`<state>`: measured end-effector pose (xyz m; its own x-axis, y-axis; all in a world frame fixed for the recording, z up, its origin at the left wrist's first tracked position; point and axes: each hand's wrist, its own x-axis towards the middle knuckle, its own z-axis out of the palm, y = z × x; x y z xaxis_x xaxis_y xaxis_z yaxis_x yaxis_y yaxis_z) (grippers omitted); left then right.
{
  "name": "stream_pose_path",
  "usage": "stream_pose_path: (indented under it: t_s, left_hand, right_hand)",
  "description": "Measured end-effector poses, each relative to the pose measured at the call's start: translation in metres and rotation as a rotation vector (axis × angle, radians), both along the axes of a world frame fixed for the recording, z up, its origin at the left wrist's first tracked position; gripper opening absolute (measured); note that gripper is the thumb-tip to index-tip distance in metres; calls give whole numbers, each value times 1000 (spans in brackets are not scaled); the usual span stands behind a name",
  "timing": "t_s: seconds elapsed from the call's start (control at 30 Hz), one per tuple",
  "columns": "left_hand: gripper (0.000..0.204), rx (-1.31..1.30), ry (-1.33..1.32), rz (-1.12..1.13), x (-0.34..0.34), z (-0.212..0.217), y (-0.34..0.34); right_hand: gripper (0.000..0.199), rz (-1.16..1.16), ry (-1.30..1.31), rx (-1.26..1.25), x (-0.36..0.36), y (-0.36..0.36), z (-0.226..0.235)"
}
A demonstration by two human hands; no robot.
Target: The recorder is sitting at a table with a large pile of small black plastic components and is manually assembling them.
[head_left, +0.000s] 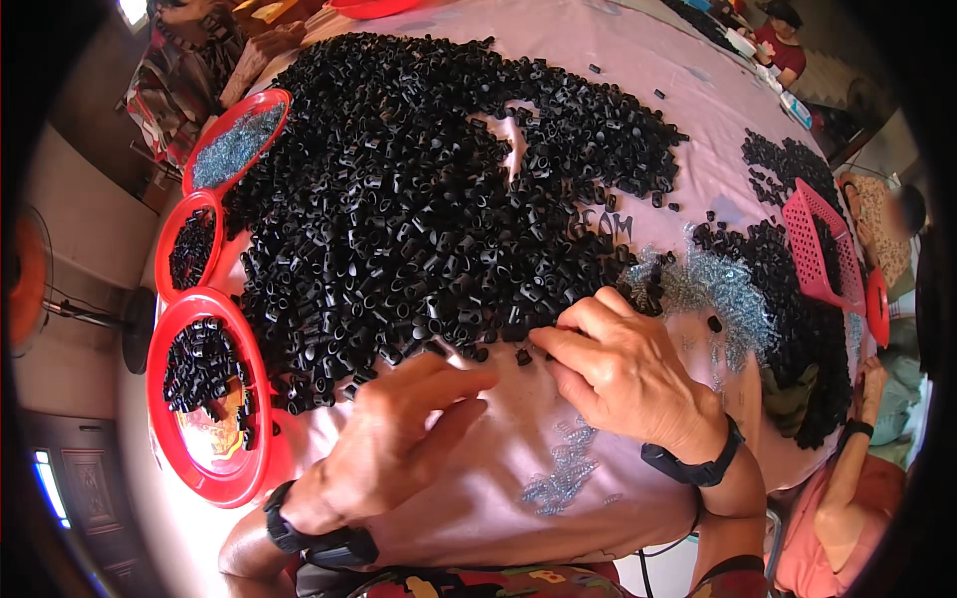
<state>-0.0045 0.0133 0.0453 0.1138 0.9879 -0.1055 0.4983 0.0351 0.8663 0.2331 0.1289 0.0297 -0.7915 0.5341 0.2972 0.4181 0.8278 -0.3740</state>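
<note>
Three red trays (259,450) left | black pieces (399,219) ahead | both grips (384,431) (633,371) half-curled, contents unclear

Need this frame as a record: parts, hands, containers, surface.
black parts: large loose heap mid-table
spring-like pieces: cluster between the forearms, larger heap right
left hand: beside black parts, grip unclear
right hand: at black parts' near edge, grip unclear
red dishes: three along the left; black parts in two, spring-like pieces in farthest
pink basket: right side
surface: pale pink cloth
</note>
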Motion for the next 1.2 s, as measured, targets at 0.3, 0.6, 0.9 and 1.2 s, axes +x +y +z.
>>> stream_pose_path:
  t_s: [0.3,0.6,0.9,1.2]
  left_hand:
    - [37,236,302,-159,15,-19,13]
    - [25,160,167,53,3,-23,12]
    - [34,168,316,-13,8,-21,12]
    - [55,404,344,-151,27,-30,23]
  right_hand:
    - [23,3,-4,-12,-2,2,-9]
    - [8,71,14,49,-5,-1,-10]
    - [14,-13,118,-19,-4,1,-7]
    - [10,-60,190,-60,-1,6,1]
